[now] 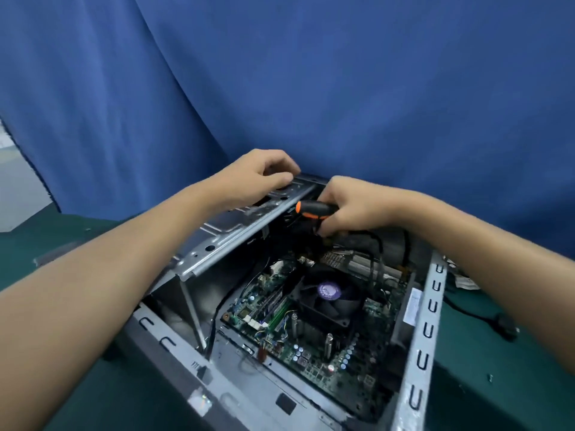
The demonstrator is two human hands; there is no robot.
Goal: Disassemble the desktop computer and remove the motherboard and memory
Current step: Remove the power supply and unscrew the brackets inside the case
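Note:
An open grey desktop case point(431, 321) lies on a green table. Inside it sits the green motherboard point(314, 356) with a black CPU fan point(329, 293) and memory sticks point(275, 309) to the fan's left. A grey metal drive bracket point(236, 231) is tilted up over the case's far left side. My left hand point(264, 175) grips the bracket's far top edge. My right hand point(351, 206) holds a black and orange screwdriver point(314, 209) just right of the bracket, above black cables; its tip is hidden.
The green table point(497, 384) surrounds the case. A black cable with a plug point(504, 325) lies on it to the right, near some papers point(463, 281). A blue curtain point(311, 88) hangs close behind the case.

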